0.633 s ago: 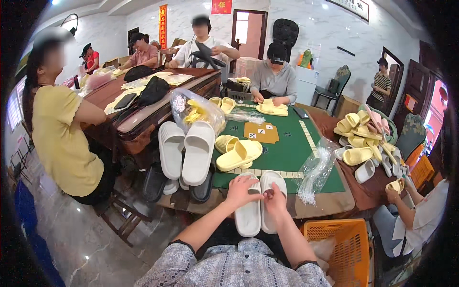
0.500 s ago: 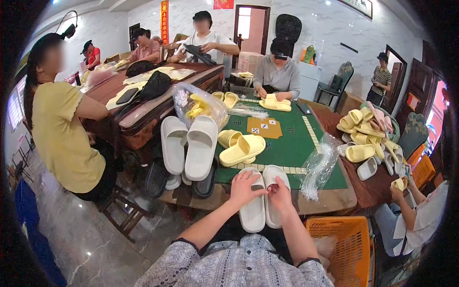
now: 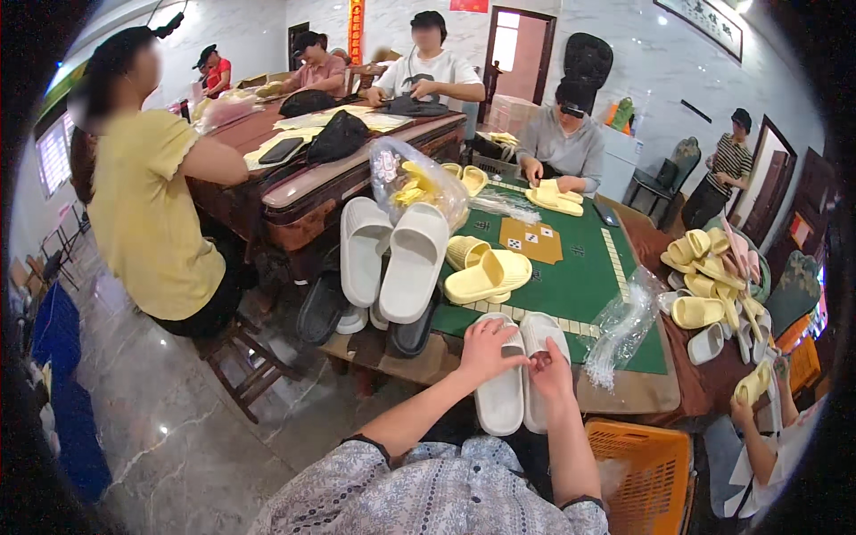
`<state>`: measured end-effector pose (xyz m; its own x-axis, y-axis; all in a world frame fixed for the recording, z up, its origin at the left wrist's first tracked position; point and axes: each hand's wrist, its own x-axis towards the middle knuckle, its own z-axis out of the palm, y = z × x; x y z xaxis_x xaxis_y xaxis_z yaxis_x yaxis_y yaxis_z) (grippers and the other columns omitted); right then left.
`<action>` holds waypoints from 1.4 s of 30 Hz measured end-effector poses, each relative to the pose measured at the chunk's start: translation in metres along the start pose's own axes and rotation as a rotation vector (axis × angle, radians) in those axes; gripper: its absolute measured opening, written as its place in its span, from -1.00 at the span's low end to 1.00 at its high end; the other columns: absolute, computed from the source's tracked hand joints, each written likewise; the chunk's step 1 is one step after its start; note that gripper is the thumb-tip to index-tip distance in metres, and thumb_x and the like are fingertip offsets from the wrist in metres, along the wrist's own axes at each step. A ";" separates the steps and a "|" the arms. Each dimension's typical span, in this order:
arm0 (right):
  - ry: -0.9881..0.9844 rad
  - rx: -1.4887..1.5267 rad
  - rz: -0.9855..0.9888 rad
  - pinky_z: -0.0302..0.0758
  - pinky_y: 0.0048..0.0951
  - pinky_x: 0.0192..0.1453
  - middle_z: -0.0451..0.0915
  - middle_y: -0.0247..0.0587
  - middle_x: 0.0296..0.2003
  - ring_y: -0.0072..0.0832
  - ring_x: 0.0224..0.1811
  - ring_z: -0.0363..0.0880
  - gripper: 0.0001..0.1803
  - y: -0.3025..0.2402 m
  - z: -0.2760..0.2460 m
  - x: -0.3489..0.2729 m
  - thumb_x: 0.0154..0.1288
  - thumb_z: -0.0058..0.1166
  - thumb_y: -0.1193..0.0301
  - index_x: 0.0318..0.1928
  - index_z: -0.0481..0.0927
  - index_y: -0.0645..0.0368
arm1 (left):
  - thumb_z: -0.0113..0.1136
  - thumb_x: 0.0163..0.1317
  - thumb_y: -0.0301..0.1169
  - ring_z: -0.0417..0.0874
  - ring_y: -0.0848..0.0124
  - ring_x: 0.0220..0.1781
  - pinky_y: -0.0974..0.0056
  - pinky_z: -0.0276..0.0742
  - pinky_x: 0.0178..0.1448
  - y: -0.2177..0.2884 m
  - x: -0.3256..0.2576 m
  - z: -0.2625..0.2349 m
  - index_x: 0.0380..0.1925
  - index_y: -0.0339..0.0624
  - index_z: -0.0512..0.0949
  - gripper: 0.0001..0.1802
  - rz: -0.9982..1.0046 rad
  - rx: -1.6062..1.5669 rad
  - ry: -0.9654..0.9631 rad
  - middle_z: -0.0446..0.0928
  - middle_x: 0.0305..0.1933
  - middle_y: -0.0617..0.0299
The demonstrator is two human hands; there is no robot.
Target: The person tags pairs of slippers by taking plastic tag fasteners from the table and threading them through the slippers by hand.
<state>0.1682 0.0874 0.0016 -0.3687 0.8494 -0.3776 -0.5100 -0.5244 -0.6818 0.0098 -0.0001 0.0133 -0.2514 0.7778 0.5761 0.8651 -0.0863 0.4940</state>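
A pair of white slippers lies side by side at the table's near edge, toes pointing away from me. My left hand (image 3: pixel 487 353) rests over the strap of the left white slipper (image 3: pixel 499 401), its fingers spread and its thumb stretched toward the right hand. Against the inner side of the right white slipper (image 3: pixel 540 332), my right hand (image 3: pixel 551 374) has its fingers curled in a pinch near the left thumb tip. Whatever sits between those fingertips is too small to make out.
Yellow slippers (image 3: pixel 489 275) and stacked white slippers (image 3: pixel 415 263) stand left on the green table mat (image 3: pixel 571 299). A plastic bag of thin white strips (image 3: pixel 615 343) lies right. An orange crate (image 3: pixel 637 464) stands below right. Several people work around, one opposite handling a yellow slipper (image 3: pixel 555 198).
The view has swung left, so the scene sits farther right in the picture. Both hands stay at the white pair with nearly the same finger positions.
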 end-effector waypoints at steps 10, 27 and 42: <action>-0.024 0.047 -0.026 0.41 -0.57 -0.45 0.39 -0.43 -0.53 -0.56 -0.49 0.37 -0.78 0.000 -0.017 0.011 0.29 0.17 0.20 -0.31 0.47 0.02 | 0.29 -0.06 0.21 0.32 0.01 0.32 -0.10 0.15 0.37 0.008 -0.003 0.000 0.10 -0.02 0.52 -0.22 -0.018 -0.012 -0.080 0.40 0.24 0.00; -0.308 0.096 0.037 0.48 -0.36 -0.10 0.51 -0.29 -0.36 -0.40 -0.27 0.47 -0.90 -0.007 -0.031 0.000 0.34 0.04 0.41 -0.26 0.49 0.17 | 0.33 -0.13 0.22 0.38 0.00 0.26 -0.06 0.24 0.31 0.005 -0.003 0.003 0.02 -0.04 0.58 -0.23 0.015 -0.011 -0.040 0.47 0.18 -0.01; 0.184 -0.733 -0.840 0.47 -0.55 -0.31 0.63 -0.35 -0.30 -0.64 -0.37 0.53 -0.79 -0.131 -0.073 -0.107 0.21 0.21 0.45 -0.14 0.58 0.21 | 0.39 -0.13 0.17 0.37 0.01 0.28 -0.07 0.20 0.33 0.003 0.005 0.006 0.00 -0.08 0.58 -0.25 0.032 -0.009 -0.017 0.47 0.17 -0.04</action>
<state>0.3313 0.0695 0.0852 0.0272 0.9443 0.3279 0.0587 0.3259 -0.9436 0.0138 0.0071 0.0139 -0.2159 0.7848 0.5809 0.8686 -0.1174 0.4814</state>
